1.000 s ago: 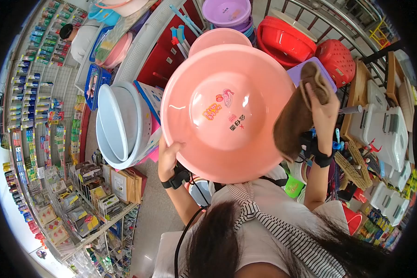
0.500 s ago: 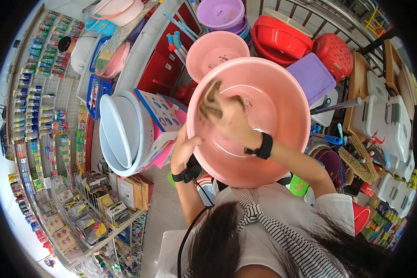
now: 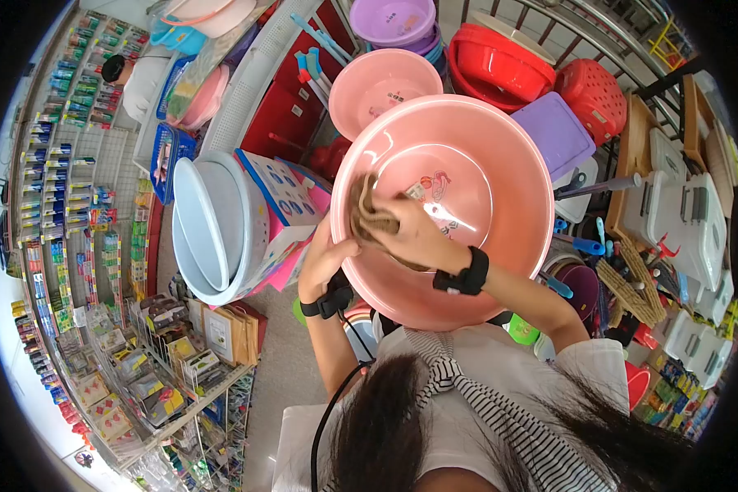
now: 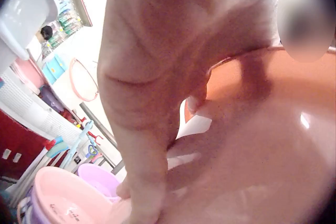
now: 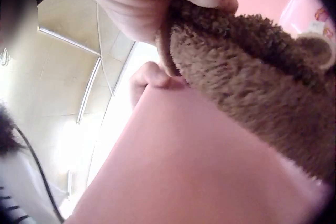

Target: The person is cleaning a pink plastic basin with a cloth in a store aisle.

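Note:
A large pink basin [image 3: 504, 193] with printed characters on its bottom is tilted up in front of the person's body. My left hand [image 3: 321, 261] grips its left rim, thumb over the edge and fingers against the outside, as the left wrist view shows. Inside the basin, my right hand [image 3: 416, 234] holds a bunched brown cloth [image 3: 367, 211] against the left part of the inner wall. Close up in the right wrist view, the cloth [image 5: 236, 77] is fluffy, with a pale hem, and the left thumb [image 5: 152, 74] shows on the rim beyond it.
A smaller pink basin [image 3: 369, 90] and stacked red basins [image 3: 500, 70] sit beyond the held one. To the left are pale blue tubs [image 3: 213, 230]; a purple lid [image 3: 553, 135], a mop handle [image 3: 599, 187] and white storage boxes [image 3: 672, 230] are at the right.
The right hand has brought the cloth from beyond the basin's right rim across into the basin, then slightly lower along the left wall. The basin has tilted and shifted right; the left hand keeps its grip.

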A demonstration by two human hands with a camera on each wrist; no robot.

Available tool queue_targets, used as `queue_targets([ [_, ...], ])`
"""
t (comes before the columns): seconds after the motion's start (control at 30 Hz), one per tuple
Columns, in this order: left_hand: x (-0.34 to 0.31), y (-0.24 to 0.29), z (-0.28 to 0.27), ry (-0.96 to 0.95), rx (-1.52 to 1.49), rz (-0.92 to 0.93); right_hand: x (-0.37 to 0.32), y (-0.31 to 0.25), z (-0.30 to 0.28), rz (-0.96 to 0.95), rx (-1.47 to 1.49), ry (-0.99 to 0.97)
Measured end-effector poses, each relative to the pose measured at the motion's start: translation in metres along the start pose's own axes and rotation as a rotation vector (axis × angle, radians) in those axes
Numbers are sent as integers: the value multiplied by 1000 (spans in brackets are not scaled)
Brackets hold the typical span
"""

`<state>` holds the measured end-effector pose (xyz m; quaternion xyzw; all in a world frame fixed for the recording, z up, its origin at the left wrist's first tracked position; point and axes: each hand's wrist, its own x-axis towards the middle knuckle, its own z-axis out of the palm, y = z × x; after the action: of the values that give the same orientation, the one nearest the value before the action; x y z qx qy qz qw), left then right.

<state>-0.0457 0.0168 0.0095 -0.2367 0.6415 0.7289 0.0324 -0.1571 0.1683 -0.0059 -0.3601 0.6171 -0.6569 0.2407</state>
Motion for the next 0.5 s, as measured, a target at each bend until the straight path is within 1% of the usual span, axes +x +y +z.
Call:
queue_targets([
  [0.03, 0, 1, 1, 0, -1, -1, 4, -8, -4, 1, 0, 0],
  [0.1, 1, 3, 5, 16, 11, 58, 9, -25, -13, -1, -2, 3],
  [0.13, 2, 2, 7, 17, 8, 59, 4, -14, -13, -93, -124, -132],
  [0.17, 3, 1, 8, 33, 35, 120, -1, -10, -10, -92, -125, -133],
  [0.2, 3, 0, 10, 45, 65, 181, -9, -11, -6, -156, -195, -187],
  [0.23, 3, -4, 8, 38, 66, 181, -14, -11, -5, -220, -267, -238],
  [0.27, 4, -11, 2, 9, 27, 149, -14, -12, -11, -131, -63, -306],
  [0.3, 3, -10, 1, -18, -12, 117, -13, -9, -15, -135, -65, -303],
  [0.37, -1, -6, 1, 4, -26, 101, -10, -1, -18, -81, -142, -390],
  [0.4, -3, -3, 0, 9, 34, 32, -7, -5, -18, -28, -190, -373],
  [0.43, -4, 2, 1, 13, 91, -35, -6, -11, -16, -29, -188, -372],
  [0.47, -7, 4, 9, 38, 53, 64, -3, -18, -13, -23, -106, -171],
  [0.5, -7, 5, 9, 44, 52, 69, 0, -22, -12, -19, -24, 26],
])
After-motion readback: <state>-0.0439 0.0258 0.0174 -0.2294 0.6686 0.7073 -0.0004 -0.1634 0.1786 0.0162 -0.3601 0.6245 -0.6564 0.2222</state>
